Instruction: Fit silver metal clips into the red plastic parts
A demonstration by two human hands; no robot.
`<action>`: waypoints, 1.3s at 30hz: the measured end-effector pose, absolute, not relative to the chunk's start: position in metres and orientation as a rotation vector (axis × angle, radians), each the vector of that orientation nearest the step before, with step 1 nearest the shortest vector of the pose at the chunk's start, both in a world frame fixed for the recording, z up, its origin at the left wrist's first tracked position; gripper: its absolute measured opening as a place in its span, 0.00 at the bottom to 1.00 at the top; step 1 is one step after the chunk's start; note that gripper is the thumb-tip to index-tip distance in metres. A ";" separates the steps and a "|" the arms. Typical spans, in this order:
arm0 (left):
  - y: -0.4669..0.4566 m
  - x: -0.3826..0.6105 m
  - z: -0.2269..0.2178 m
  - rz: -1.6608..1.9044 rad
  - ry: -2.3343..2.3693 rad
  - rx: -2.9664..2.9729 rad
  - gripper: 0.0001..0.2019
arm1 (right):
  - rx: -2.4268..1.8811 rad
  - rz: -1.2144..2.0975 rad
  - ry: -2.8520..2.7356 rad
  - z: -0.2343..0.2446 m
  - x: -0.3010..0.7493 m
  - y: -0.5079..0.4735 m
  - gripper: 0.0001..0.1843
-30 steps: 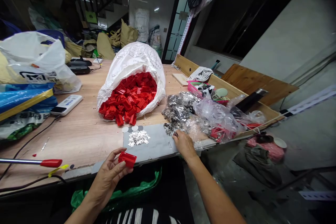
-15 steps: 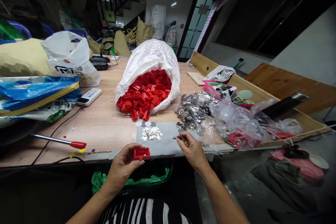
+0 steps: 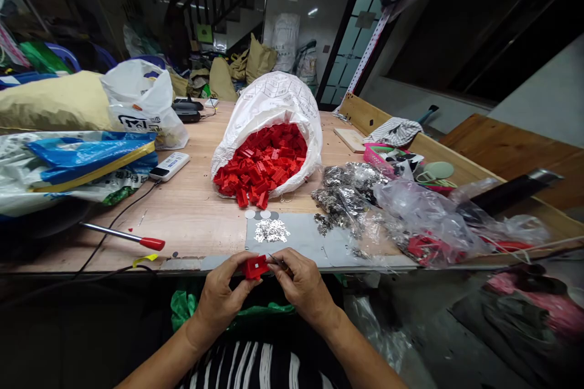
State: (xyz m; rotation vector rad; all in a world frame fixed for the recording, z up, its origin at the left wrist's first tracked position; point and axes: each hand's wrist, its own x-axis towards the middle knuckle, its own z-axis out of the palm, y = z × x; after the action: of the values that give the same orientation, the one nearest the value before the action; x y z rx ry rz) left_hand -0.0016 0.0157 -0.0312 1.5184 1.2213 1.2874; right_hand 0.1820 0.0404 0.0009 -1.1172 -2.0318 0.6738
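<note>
Between the fingertips of my left hand (image 3: 219, 292) is a red plastic housing (image 3: 253, 267), its open side showing a small pale spot inside. My right hand (image 3: 303, 285) is closed on a slim pointed tool (image 3: 283, 265), dark at the tip with a yellowish part; its exact kind is unclear. The tip is close beside the housing's right side; whether they touch I cannot tell. Just beyond both hands, a pile of small silvery metal pieces (image 3: 271, 231) lies on a grey mat (image 3: 301, 240).
A white sack (image 3: 283, 94) spills red plastic parts (image 3: 264, 161) onto the table. Clear bags of metal pieces (image 3: 347, 194) lie to the right. A rod with a red handle (image 3: 152, 244) points in from the left, near a white power strip (image 3: 170, 166) and black cable.
My right hand has come left and down from over the mat to the red housing, bringing the slim tool. My left hand has tilted the housing. The view has shifted slightly.
</note>
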 end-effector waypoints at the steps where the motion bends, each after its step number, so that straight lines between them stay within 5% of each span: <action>1: 0.016 -0.001 -0.030 1.278 1.199 1.457 0.16 | -1.124 0.676 -2.027 0.001 0.181 0.040 0.06; 12: 0.015 0.000 -0.026 0.989 0.549 0.437 0.23 | -1.072 0.741 -1.959 0.008 0.179 0.043 0.06; 39: 0.010 0.004 -0.028 0.947 0.481 0.368 0.10 | -0.792 0.665 -2.250 0.008 0.179 0.048 0.09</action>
State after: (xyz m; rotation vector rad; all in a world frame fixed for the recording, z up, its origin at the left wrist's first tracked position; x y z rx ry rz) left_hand 0.0037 0.0099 -0.0282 0.3678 0.4812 0.9471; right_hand 0.1788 0.0485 0.0082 -0.7916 -2.2501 0.6653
